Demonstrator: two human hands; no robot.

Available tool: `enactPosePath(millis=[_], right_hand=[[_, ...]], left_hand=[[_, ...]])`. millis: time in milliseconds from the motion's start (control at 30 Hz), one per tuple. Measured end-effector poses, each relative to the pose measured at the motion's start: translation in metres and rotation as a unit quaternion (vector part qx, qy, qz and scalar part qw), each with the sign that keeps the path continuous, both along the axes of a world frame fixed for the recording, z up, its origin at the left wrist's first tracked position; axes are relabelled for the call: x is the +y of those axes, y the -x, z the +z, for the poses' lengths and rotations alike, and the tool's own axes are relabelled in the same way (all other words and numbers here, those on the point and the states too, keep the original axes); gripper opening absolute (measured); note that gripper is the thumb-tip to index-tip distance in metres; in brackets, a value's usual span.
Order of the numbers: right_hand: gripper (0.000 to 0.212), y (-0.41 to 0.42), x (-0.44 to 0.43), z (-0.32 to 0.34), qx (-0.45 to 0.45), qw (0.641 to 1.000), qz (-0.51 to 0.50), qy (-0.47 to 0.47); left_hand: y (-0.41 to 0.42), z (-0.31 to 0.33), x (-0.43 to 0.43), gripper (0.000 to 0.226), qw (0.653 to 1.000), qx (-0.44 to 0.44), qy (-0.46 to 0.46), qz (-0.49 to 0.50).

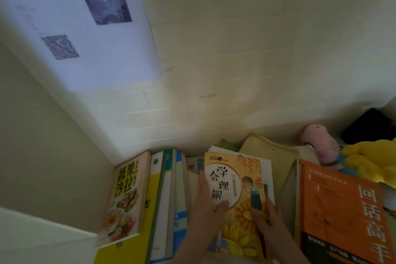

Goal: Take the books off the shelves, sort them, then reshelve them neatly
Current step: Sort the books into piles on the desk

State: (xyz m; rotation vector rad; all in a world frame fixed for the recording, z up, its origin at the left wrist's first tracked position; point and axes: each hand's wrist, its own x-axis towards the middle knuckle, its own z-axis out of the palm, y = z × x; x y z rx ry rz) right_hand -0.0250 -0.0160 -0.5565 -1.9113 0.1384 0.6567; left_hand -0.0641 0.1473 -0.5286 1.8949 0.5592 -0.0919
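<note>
Nearest thing in view: both hands on the yellow picture book (240,178), which sits in the middle, face up toward the camera. My guess is we're about midway through. A row of books (171,188) already stands just left of it, with a cookbook (126,195) leaning at the row's left end by the wall. This one and the orange book (342,210) on the right look not yet slotted in.

The left hand (206,201) pinches it, thumb pressed flat on the cover and fingers (202,182) straight and together up the book's left edge. The right hand (269,221) grips the lower right part, fingers closed on the cover. It's too blurry to say if they wrap round the back.

A few thin books peek out just behind the yellow one. Farther back there's a beige pouch (272,152), then a pink plush (319,141) and a yellow plush (368,156) far right. A printed sheet (85,38) hangs on the far wall.
</note>
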Motion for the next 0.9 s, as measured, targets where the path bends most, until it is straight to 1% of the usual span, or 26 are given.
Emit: enactPosePath(millis=[100, 167, 233, 300, 333, 367, 400, 467, 533, 567, 600, 633, 700, 733, 767, 800, 833, 900], right_hand=[[0.058, 0.0, -0.001, 0.0, 0.015, 0.998, -0.026, -0.054], [0.048, -0.001, -0.002, 0.005, 0.043, 0.994, -0.044, -0.086], [0.044, -0.006, -0.007, 0.007, 0.081, 0.989, -0.054, -0.115], [0.037, -0.01, -0.011, 0.011, 0.116, 0.981, -0.053, -0.148], [0.037, -0.011, -0.011, 0.011, 0.119, 0.981, -0.055, -0.146], [0.041, -0.011, -0.009, 0.014, 0.118, 0.982, -0.048, -0.142], [0.05, -0.008, -0.005, 0.017, 0.109, 0.984, -0.044, -0.137], [0.081, -0.005, -0.003, 0.014, 0.077, 0.992, -0.028, -0.095], [0.11, -0.003, -0.007, 0.006, 0.058, 0.994, -0.03, -0.087], [0.12, -0.005, -0.009, -0.001, 0.063, 0.994, -0.028, -0.09], [0.125, -0.005, -0.008, -0.001, 0.057, 0.995, -0.027, -0.076], [0.122, -0.005, -0.005, 0.001, 0.055, 0.995, -0.023, -0.076], [0.097, -0.005, -0.003, 0.005, 0.085, 0.991, -0.04, -0.094], [0.092, -0.005, -0.001, 0.005, 0.087, 0.992, -0.033, -0.082], [0.099, -0.005, -0.001, 0.006, 0.074, 0.995, -0.023, -0.066], [0.109, -0.006, -0.002, 0.006, 0.05, 0.998, -0.004, -0.028], [0.112, -0.006, -0.001, 0.011, 0.005, 1.0, 0.017, 0.015], [0.102, -0.008, 0.001, 0.023, -0.092, 0.99, 0.029, 0.1]], left_hand=[[0.002, 0.0, 0.002, 0.093, 1.0, -0.002, 0.014, -0.012], [0.004, 0.002, 0.005, 0.093, 0.999, 0.005, 0.031, -0.013], [0.003, 0.001, 0.009, 0.098, 0.998, 0.023, 0.059, 0.002], [0.007, -0.001, 0.012, 0.093, 0.993, 0.048, 0.101, 0.022], [0.009, -0.005, 0.013, 0.087, 0.991, 0.059, 0.12, 0.025], [0.011, -0.01, 0.012, 0.082, 0.989, 0.063, 0.128, 0.02], [0.014, -0.012, 0.011, 0.08, 0.989, 0.071, 0.129, 0.014], [0.015, -0.017, 0.006, 0.08, 0.99, 0.059, 0.128, 0.009], [0.012, -0.021, 0.005, 0.081, 0.99, 0.056, 0.129, 0.009], [0.011, -0.022, 0.006, 0.082, 0.99, 0.051, 0.131, 0.008], [0.01, -0.024, 0.007, 0.083, 0.989, 0.052, 0.139, 0.01], [0.011, -0.024, 0.008, 0.084, 0.988, 0.055, 0.144, 0.011], [0.011, -0.023, 0.011, 0.082, 0.986, 0.069, 0.152, 0.008], [0.011, -0.02, 0.013, 0.079, 0.984, 0.079, 0.162, 0.011], [0.012, -0.017, 0.017, 0.076, 0.981, 0.078, 0.174, 0.024], [0.014, -0.014, 0.023, 0.073, 0.983, 0.064, 0.169, 0.039], [0.016, -0.011, 0.032, 0.068, 0.989, 0.036, 0.136, 0.053], [0.024, -0.011, 0.06, 0.054, 0.995, -0.028, 0.002, 0.1]])
